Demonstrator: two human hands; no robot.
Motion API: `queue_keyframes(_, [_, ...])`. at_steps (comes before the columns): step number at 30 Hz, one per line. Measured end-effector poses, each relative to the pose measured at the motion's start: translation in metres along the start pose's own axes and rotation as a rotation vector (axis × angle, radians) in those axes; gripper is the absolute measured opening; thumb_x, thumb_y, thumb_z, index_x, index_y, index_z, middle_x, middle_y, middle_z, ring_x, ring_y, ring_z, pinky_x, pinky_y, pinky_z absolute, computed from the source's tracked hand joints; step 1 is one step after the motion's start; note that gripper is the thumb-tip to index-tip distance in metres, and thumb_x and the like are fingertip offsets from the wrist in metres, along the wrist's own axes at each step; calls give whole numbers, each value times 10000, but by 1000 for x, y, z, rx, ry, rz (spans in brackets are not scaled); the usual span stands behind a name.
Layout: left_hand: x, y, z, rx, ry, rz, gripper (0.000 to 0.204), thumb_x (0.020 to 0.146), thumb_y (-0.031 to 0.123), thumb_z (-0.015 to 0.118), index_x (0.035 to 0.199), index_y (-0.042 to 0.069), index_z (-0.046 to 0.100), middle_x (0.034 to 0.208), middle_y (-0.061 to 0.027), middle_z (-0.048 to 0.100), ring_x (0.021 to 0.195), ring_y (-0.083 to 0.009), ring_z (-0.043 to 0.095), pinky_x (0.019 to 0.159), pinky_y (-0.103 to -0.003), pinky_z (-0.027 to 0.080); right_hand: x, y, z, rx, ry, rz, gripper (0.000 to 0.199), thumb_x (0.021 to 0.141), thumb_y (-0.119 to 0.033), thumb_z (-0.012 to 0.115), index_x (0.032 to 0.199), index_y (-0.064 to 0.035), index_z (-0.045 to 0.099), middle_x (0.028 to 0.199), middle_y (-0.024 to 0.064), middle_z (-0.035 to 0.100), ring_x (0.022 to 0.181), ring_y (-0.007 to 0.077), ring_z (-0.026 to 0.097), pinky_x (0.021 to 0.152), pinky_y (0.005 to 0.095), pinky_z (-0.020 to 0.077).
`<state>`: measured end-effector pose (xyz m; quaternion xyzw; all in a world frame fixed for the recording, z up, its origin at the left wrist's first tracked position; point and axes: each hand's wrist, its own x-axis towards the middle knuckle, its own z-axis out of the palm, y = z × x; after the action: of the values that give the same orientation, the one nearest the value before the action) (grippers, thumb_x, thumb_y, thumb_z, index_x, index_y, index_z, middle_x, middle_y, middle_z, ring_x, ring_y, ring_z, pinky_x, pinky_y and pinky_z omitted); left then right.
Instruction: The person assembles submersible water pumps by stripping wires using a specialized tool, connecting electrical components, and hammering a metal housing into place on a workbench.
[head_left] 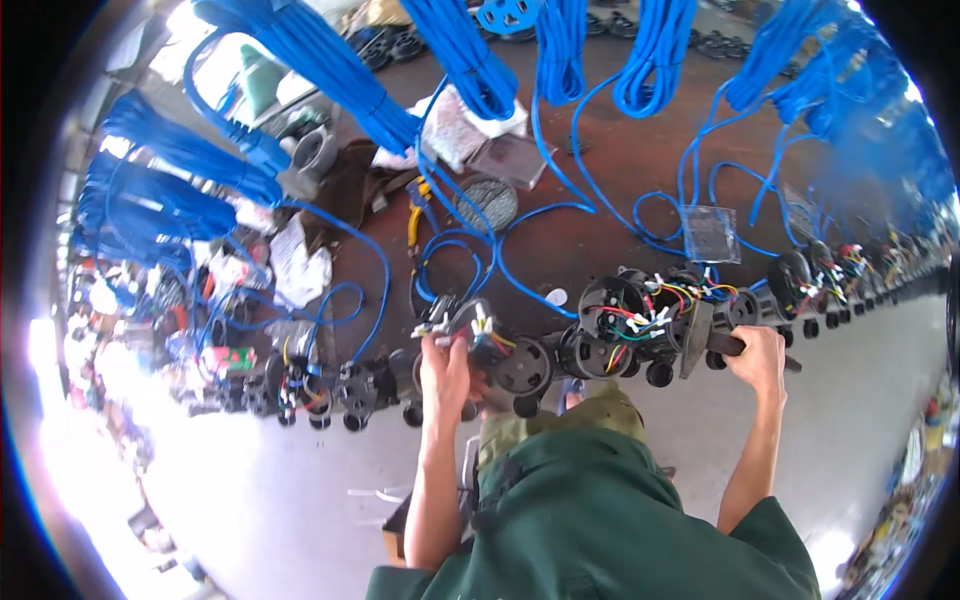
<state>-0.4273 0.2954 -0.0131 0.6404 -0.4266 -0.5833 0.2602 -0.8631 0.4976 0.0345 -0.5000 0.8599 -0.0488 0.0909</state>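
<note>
Blue cable bundles (pixel 330 70) hang thick above and beyond both hands, looped and zip-tied, their strands trailing down to a long row of black round housings (pixel 530 365) set along the edge of the reddish-brown bench (pixel 620 150). The housings look like hard moulded plastic, drum-shaped, with short stubby ports underneath.

Just left of the right hand (pixel 757 358) stands an open housing (pixel 625 315), its inside crowded with thin red, yellow, green and black wires tipped with white connectors. That right hand is closed around a dark tool handle (pixel 725 345) pressed against the housing's side. The left hand (pixel 445 365) is curled shut on a smaller housing (pixel 470 325) with white-ended wires poking up from it, at the row's near edge.

As I see it, the risk is the loose wiring: a hard push on the tool could pinch or nick a strand, or tug a connector free. The trailing blue cable close above the left hand could also snag and drag a neighbouring housing off the bench edge.

A clear plastic bag (pixel 710 232) lies flat beyond the right hand.
</note>
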Motion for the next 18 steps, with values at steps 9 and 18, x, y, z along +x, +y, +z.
queue_keyframes(9, [18,54,67,816,222,356,400,893,241,658,1228,24,678,992,-248,742,931,-411,718,845,-487,564,19,31,12,206,-83,-271,402,650,19,775,1013,-49,615,1003,150,635,968,403,637,800,449,523])
queue_keyframes(18, [22,64,4,240,-356,161,355,1025,159,570,1301,-52,642,822,-125,753,680,-168,717,568,-313,545,12,13,18,254,-3,-359,440,618,76,781,989,-7,560,1000,152,589,1001,398,571,853,461,479])
